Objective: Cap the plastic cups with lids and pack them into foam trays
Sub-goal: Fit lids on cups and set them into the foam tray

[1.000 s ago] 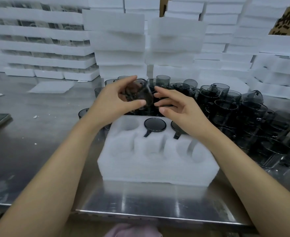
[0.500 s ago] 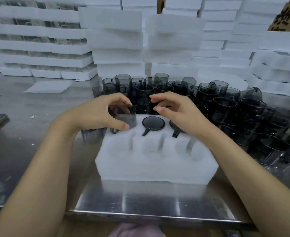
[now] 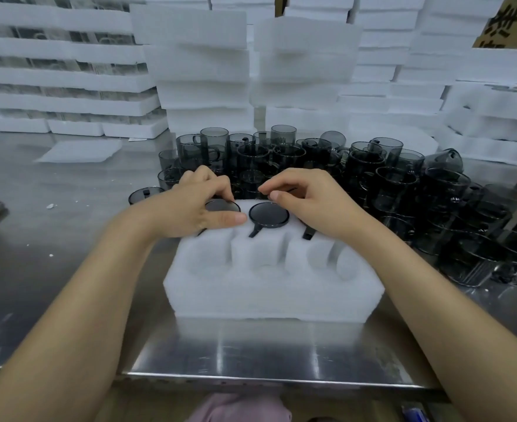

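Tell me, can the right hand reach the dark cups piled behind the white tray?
Probably yes. The right hand sits at the foam tray's far edge, and the cup pile stands just beyond its fingers, nothing in between. Whether those fingers hold something is unclear.

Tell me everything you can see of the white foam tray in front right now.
The foam tray is a white, soft-looking foam block lying flat on the steel table near its front edge. It has two rows of three round pockets with handle slots. The near row is empty. The far row holds dark cups: the middle cup shows its lid fully, the left hand grips the left cup, and the right cup shows only its handle below the right hand.
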The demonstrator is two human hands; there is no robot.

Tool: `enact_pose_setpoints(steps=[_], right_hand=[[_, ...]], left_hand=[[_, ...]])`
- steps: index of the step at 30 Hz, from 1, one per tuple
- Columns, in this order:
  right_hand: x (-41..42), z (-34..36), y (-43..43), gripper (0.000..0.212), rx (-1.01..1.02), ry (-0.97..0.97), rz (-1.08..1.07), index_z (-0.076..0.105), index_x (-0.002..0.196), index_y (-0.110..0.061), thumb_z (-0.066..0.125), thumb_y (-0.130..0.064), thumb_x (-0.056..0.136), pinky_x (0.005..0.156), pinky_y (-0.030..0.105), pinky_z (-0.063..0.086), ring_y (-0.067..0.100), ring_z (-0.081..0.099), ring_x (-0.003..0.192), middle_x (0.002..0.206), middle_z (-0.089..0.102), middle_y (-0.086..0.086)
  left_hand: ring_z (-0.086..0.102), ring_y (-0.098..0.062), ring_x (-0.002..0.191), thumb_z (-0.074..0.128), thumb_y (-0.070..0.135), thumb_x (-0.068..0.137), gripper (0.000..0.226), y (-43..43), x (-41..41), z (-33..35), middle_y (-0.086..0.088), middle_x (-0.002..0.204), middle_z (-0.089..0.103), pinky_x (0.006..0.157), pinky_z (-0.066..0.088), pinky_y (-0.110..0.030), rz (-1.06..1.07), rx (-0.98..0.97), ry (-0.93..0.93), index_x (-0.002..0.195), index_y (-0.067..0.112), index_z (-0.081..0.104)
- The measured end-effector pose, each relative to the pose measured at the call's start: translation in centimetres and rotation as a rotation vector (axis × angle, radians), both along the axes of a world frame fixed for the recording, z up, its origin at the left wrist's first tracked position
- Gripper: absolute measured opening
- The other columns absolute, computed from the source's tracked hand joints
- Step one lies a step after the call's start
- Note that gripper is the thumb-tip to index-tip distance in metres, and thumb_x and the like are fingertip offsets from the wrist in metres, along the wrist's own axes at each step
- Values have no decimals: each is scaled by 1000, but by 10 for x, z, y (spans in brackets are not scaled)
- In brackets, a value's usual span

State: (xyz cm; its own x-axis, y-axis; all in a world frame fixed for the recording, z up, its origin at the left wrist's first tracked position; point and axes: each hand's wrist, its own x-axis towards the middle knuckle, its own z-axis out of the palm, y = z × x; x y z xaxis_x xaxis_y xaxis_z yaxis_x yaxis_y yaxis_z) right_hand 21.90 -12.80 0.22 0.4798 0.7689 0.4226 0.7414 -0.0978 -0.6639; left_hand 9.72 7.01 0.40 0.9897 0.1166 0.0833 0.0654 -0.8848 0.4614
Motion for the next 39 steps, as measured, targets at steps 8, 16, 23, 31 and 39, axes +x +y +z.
enact_pose_setpoints(steps=[8,16,23,31,39], right_hand=[[3,15,-15,28,-48,-579,-551,72,104,-17,52,-10,87,85,35,45,22,58,104,105,67,0],[21,40,-67,29,-393,-360,-1039,66,109,-14,62,-17,80,95,41,28,34,52,107,104,64,14],[22,39,-69,34,-304,-287,-941,68,112,-21,70,-13,78,99,39,33,30,56,107,101,68,6],[-4,36,-33,14,610,-25,-566,69,86,-27,73,-16,77,62,8,34,-9,48,57,71,59,-18],[-13,5,-3,10,472,-197,-392,72,83,-19,70,-10,81,68,16,41,3,55,76,80,62,-8]], left_hand=[[35,-8,102,45,80,58,53,-4,-2,-5,17,97,44,97,35,-36,28,-11,-125,89,39,57],[29,-5,111,51,64,80,34,-10,1,-10,18,105,39,96,24,-27,21,-47,-120,105,42,56],[35,-5,111,53,40,93,20,-18,1,-9,22,109,51,94,25,-32,-49,17,-222,112,36,59],[35,-5,119,59,74,66,46,-24,2,-6,28,115,47,106,21,-28,-217,-38,-157,104,48,65],[34,-2,107,57,71,64,30,-38,12,-3,26,108,41,98,27,-29,-288,150,-182,74,44,59]])
